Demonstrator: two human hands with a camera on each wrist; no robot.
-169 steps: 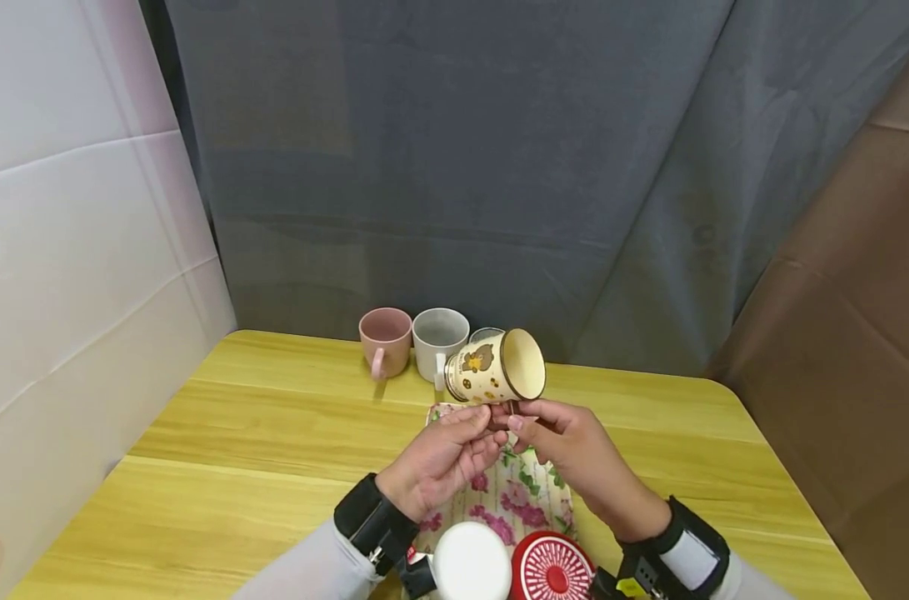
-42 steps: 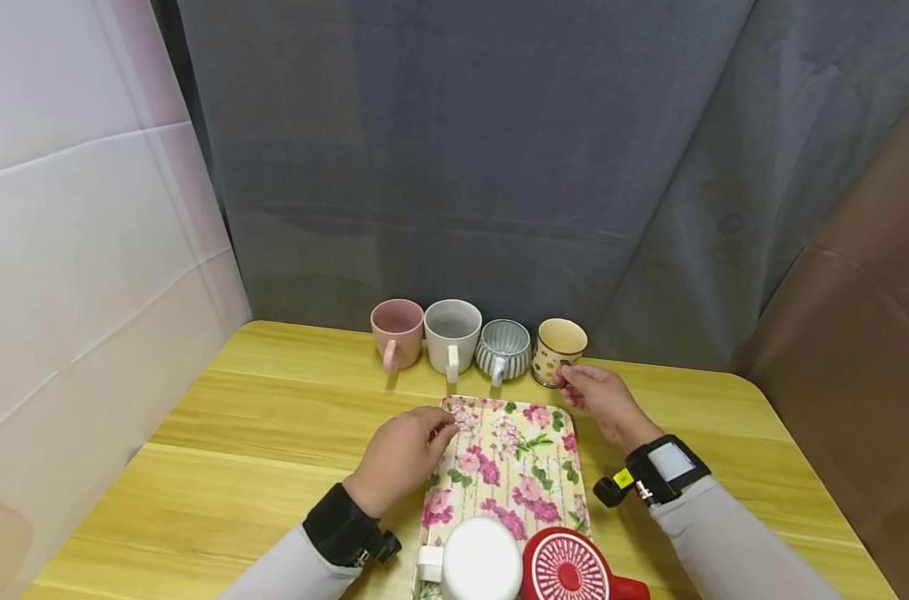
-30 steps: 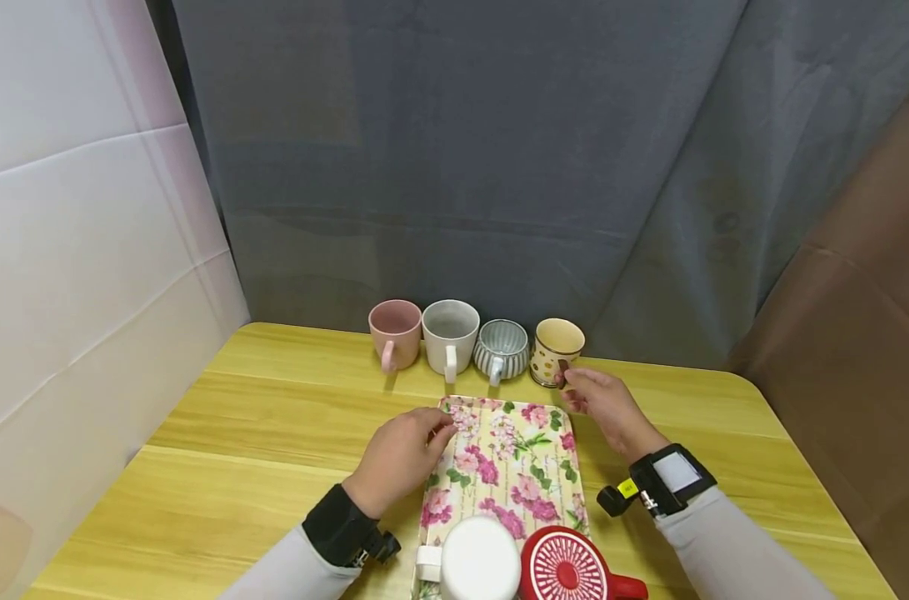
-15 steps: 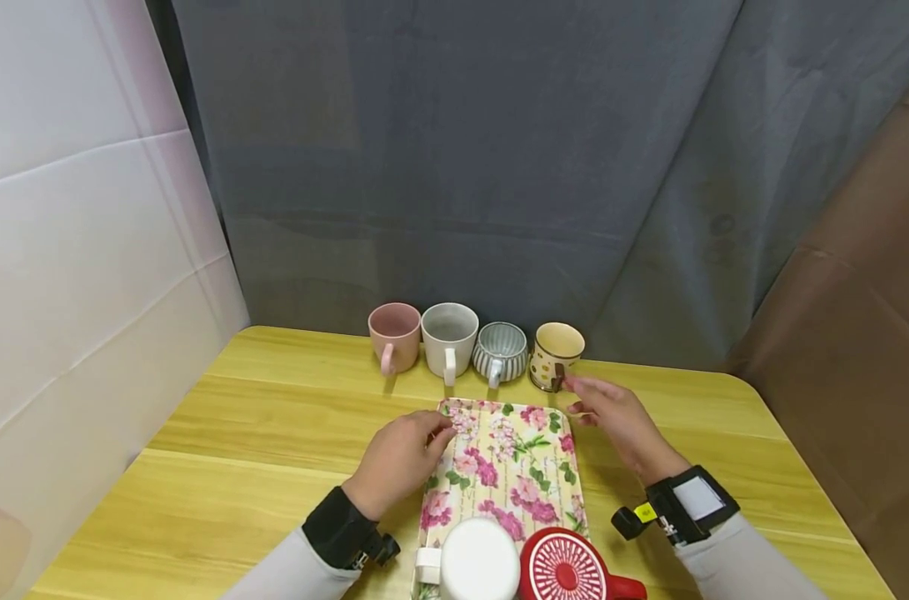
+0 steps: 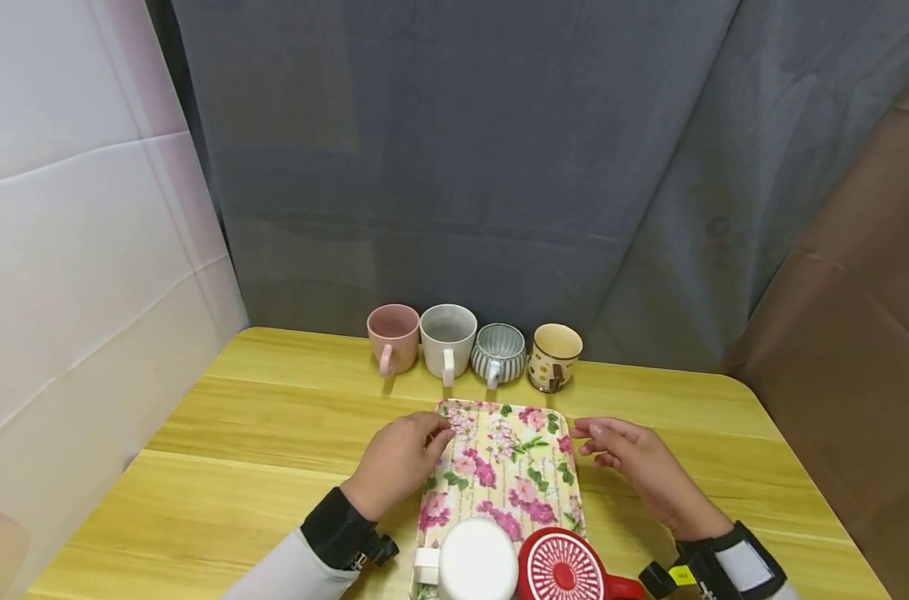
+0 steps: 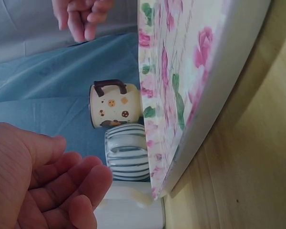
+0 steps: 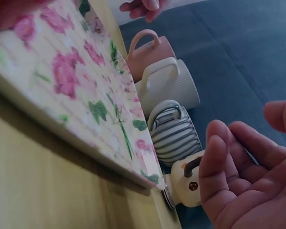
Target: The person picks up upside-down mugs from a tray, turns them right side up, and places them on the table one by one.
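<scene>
Looking down from the head camera, I see my left hand (image 5: 400, 457) resting at the far left corner of the flowered tray (image 5: 502, 467), fingers loosely curled with their tips on the rim — I think they touch it without gripping, though the angle is poor. My right hand (image 5: 634, 467) hovers just beside the tray's far right corner, fingers relaxed and holding nothing; the right wrist view shows the palm open.

Four cups stand in a row along the far edge of the yellow table (image 5: 259, 433), handles turned toward me: a pink cup (image 5: 392, 336), a white cup (image 5: 447, 340), a striped cup (image 5: 498, 353) and a cream cup with brown dots (image 5: 553, 357). That last one sits upright on the table, near my right hand but apart from it.

At the near end of the tray stand a white cup (image 5: 475, 562) and a red lid (image 5: 562, 571), side by side.
</scene>
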